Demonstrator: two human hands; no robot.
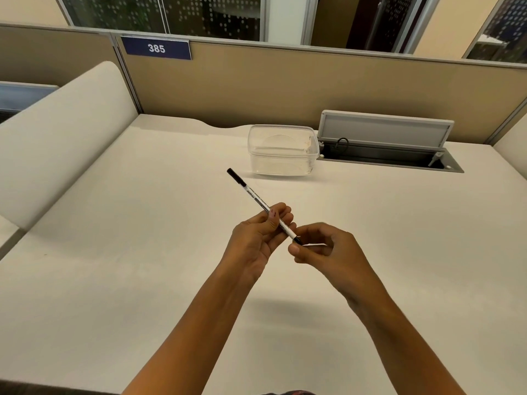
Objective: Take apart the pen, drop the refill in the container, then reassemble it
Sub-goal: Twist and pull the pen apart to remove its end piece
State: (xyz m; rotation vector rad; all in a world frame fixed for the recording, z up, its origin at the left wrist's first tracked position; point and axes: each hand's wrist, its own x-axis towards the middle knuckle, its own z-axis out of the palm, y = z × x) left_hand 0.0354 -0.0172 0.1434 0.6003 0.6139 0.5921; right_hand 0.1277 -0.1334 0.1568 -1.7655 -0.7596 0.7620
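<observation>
Fingers of left hand (258, 238) pinch the pen (263, 206) barrel; right hand (325, 246) fingers grip its tip.

A pale desk (114, 280) carries a clear container (282, 151) at its far middle, just left of an open cable hatch (385, 149) sunk into the far right.

Two bare forearms, no sleeves, left hand (256, 238) w/ dark-painted thumbnail, right hand (328, 246) plain, no rings or watch
</observation>
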